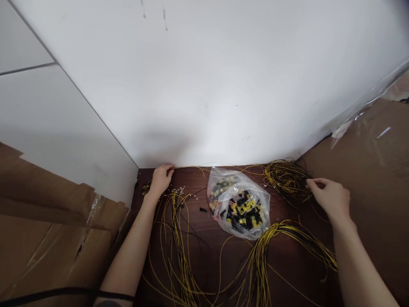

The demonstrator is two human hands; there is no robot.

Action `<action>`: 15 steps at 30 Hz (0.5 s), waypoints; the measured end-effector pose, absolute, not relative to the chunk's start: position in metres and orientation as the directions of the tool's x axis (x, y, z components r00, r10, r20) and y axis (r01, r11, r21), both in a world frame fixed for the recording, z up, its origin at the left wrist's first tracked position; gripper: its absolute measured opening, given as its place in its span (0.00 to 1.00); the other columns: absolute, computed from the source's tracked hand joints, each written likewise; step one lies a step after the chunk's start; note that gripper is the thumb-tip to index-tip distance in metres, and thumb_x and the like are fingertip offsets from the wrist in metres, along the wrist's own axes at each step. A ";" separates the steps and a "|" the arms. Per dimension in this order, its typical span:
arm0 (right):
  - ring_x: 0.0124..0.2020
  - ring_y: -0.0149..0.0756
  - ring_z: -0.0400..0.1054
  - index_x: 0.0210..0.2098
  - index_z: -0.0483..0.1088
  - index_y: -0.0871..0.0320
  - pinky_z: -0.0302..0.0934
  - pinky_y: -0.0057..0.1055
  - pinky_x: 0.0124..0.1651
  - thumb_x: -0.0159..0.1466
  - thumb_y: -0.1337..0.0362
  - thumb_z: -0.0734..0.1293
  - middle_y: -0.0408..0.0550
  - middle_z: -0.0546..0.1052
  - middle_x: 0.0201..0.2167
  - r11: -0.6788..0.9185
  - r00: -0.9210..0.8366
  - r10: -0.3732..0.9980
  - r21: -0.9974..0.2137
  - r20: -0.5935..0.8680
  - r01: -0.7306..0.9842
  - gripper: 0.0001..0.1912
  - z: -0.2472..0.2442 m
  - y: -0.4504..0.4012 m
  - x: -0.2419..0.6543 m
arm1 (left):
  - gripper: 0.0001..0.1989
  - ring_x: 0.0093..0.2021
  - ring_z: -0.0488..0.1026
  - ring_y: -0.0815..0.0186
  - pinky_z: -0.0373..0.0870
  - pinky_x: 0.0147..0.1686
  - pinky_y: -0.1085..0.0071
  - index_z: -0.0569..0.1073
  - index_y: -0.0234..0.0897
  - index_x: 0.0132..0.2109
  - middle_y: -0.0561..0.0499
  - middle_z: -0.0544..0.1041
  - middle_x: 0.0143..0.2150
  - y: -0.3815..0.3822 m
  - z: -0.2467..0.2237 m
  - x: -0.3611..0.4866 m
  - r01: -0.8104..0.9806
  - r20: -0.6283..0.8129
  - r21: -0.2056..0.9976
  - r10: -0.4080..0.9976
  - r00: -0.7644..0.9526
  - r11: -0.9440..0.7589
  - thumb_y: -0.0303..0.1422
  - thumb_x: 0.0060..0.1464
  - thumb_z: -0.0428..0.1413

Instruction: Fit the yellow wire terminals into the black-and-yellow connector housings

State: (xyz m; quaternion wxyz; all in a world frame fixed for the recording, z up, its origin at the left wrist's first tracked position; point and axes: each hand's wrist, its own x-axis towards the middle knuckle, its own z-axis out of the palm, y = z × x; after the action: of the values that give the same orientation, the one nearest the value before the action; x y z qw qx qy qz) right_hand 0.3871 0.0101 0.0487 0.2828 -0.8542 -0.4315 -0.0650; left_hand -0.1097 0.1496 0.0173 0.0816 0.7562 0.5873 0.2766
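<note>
At the back edge of the brown table, my left hand (pixel 162 180) has thumb and fingers closed on the end of a thin yellow wire (pixel 188 166). That wire runs rightward along the wall base. My right hand (pixel 332 199) pinches at the right edge of a loose tangle of yellow and black wires (pixel 283 175); the exact strand between the fingertips is hard to see. Between the hands lies a clear plastic bag (pixel 263 196), its mouth showing black and yellow connector housings (pixel 244 213).
A wire bundle (pixel 177 230) with terminal-tipped ends lies left, another (pixel 265 251) in front of the bag. One black piece (pixel 203 209) sits on the table (pixel 200 187). A white wall (pixel 223 106) rises behind, with cardboard left (pixel 64 230) and a brown panel right (pixel 367 157).
</note>
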 end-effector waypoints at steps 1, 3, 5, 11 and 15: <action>0.21 0.42 0.65 0.29 0.75 0.59 0.52 0.37 0.25 0.52 0.60 0.68 0.55 0.75 0.22 -0.530 0.626 0.720 -0.345 0.300 0.774 0.09 0.049 0.007 0.383 | 0.15 0.46 0.72 0.58 0.66 0.50 0.62 0.75 0.31 0.45 0.43 0.76 0.46 0.149 0.017 -0.110 0.840 0.315 0.441 0.931 0.184 -0.316 0.28 0.52 0.49; 0.31 0.47 0.68 0.40 0.74 0.61 0.55 0.38 0.30 0.55 0.60 0.66 0.61 0.76 0.33 -0.527 0.584 0.751 -0.254 0.306 0.811 0.16 0.053 0.001 0.369 | 0.16 0.47 0.71 0.58 0.65 0.51 0.61 0.74 0.31 0.47 0.42 0.75 0.47 0.148 0.018 -0.111 0.838 0.295 0.424 0.927 0.232 -0.345 0.28 0.52 0.50; 0.41 0.52 0.66 0.47 0.70 0.67 0.56 0.40 0.37 0.56 0.59 0.66 0.67 0.73 0.41 -0.494 0.535 0.722 -0.214 0.439 0.843 0.23 0.061 -0.003 0.351 | 0.16 0.48 0.70 0.58 0.64 0.52 0.60 0.74 0.31 0.47 0.43 0.75 0.47 0.146 0.021 -0.113 0.837 0.276 0.401 0.921 0.276 -0.371 0.29 0.52 0.49; 0.42 0.43 0.66 0.39 0.71 0.60 0.58 0.39 0.48 0.60 0.60 0.61 0.54 0.74 0.38 0.036 0.246 0.762 -0.419 0.599 0.907 0.12 0.078 -0.004 0.269 | 0.14 0.45 0.70 0.59 0.65 0.49 0.61 0.76 0.35 0.43 0.45 0.76 0.43 0.128 0.050 -0.111 0.842 0.263 0.356 0.908 0.325 -0.405 0.28 0.53 0.48; 0.40 0.42 0.67 0.34 0.71 0.55 0.60 0.39 0.45 0.62 0.64 0.60 0.50 0.75 0.36 0.339 -0.041 0.876 -0.553 0.481 0.761 0.08 0.072 -0.002 0.204 | 0.13 0.40 0.73 0.60 0.67 0.42 0.66 0.77 0.36 0.40 0.47 0.78 0.40 0.109 0.075 -0.094 0.809 0.142 0.418 0.909 0.391 -0.413 0.29 0.53 0.49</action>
State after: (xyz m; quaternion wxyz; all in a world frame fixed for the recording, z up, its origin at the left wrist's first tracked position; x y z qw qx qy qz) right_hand 0.2037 -0.0018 0.0723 0.3928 -0.5703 -0.7177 0.0728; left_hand -0.0938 0.1088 0.0752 0.1419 0.8218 0.5228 0.1767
